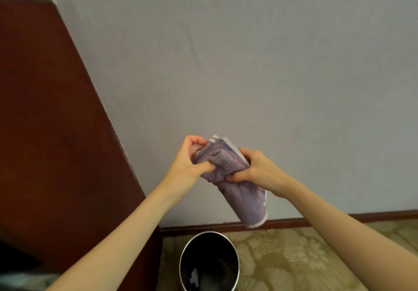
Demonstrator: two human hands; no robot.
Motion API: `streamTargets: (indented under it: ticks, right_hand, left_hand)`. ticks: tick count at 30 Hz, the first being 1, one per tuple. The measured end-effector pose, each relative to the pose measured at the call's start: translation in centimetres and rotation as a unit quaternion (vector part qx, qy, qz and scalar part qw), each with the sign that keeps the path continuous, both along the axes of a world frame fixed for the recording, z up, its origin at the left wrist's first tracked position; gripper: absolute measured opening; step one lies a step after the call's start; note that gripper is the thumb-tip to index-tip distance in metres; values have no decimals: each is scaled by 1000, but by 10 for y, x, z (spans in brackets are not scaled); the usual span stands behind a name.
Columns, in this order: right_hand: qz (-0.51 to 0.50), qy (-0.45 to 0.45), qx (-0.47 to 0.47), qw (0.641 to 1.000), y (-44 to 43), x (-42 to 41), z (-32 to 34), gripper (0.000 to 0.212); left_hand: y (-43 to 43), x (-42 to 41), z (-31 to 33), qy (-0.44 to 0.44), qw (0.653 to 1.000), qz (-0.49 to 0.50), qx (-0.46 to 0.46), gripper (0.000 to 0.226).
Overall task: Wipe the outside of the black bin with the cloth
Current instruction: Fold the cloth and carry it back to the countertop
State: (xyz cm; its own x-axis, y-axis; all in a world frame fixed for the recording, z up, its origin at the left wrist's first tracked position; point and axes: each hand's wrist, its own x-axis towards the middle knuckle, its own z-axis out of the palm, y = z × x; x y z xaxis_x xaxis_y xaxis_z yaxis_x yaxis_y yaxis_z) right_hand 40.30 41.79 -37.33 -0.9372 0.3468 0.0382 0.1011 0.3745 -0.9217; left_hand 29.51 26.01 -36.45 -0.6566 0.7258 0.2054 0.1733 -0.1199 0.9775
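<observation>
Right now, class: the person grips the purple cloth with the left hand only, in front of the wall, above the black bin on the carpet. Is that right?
Not quite: the head view shows the left hand and the right hand both gripping the purple cloth. The rest stands: it is in front of the wall, above the black bin on the carpet.

Count: 2 hands in view, one left hand (185, 166) and one right hand (260, 171), plus 1 purple cloth (226, 161), folded into several layers. On the floor: 1 black bin (209, 232) with a single metal rim, and 1 white scrap (194, 277) visible inside it. Background: 1 grey wall (248, 53), 1 dark red wood panel (45, 121), 1 skirting board (294, 221), 1 patterned carpet (294, 259).
</observation>
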Motion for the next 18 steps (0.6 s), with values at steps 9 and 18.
streamTargets:
  ticks: [9, 18]
  right_hand:
    - [36, 9, -44, 998, -19, -3, 219, 45]
    - [107, 5, -94, 990, -53, -13, 340, 52]
  left_hand:
    - [-10, 2, 234, 61, 991, 113, 29, 42]
    - [-55, -13, 381, 109, 972, 186, 89, 39]
